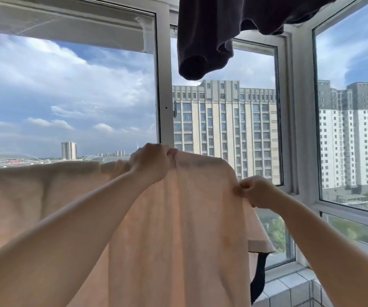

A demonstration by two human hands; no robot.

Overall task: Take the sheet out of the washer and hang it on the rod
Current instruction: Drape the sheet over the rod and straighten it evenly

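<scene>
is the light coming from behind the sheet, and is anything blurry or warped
Head view: yes, daylight through the windows backlights the sheet, which glows peach; the dark garment overhead is near-silhouette; the right hand looks slightly soft; window frames bow from the wide lens.

Your left hand (150, 162) and right hand (256, 191): both bare, no gloves, no rings visible, no watch or band at wrists. Your forearms bare along whole visible length, no sleeves in view. Fingernails not discernible. No marks or jewellery showing.
</scene>
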